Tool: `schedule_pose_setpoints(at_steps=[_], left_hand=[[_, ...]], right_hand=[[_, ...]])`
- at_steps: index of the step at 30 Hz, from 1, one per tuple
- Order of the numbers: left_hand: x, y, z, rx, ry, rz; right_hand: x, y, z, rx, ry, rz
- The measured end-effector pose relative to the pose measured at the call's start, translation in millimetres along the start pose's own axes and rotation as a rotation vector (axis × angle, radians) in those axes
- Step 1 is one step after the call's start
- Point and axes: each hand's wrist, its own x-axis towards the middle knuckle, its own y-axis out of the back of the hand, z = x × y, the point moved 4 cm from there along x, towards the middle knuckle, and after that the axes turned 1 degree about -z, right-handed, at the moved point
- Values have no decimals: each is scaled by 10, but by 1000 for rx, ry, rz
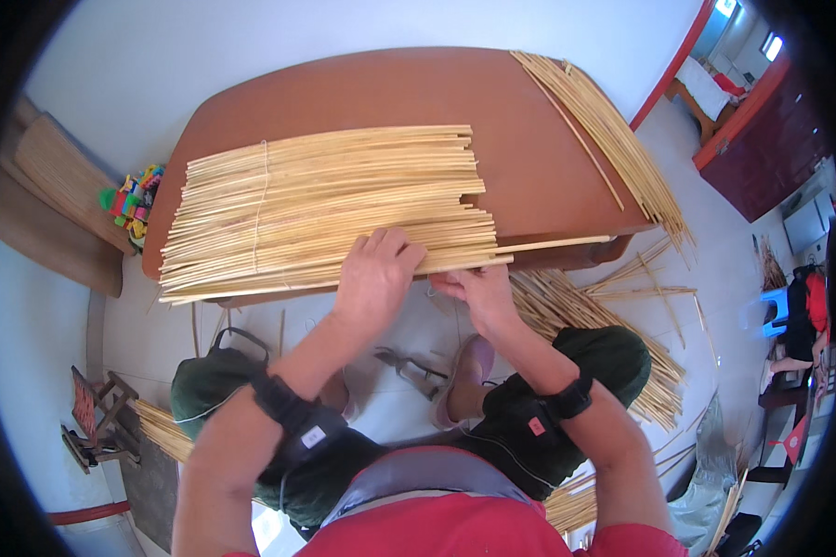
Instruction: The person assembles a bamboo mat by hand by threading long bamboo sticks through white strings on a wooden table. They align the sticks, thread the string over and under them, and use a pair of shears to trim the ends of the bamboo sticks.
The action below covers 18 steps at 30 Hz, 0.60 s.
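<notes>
A mat of thin, straw-coloured sticks lies on the brown table, bound crosswise with pale string toward its left end. My left hand is closed over the mat's near edge, fingers bent on the top sticks. Just to its right, my right hand is at the same edge, its fingers pinched together partly under the sticks; what they hold is hidden. One longer stick juts out from the mat to the right, above my right hand. A bit of thin string or wire shows below the edge, between my hands.
Loose sticks lie along the table's right end. A larger stick pile is on the floor beside my right knee. Shears lie between my feet. At left are colourful toys and a small folding stool; another person sits far right.
</notes>
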Motion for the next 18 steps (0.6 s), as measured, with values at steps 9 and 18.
schedule_pose_setpoints(at_steps=[9, 18], left_hand=[[657, 380, -682, -703, 347, -506], [889, 157, -948, -809, 431, -599]], right_hand=[[-93, -293, -1058, -586, -271, -504], [280, -420, -1036, -683, -60, -246]])
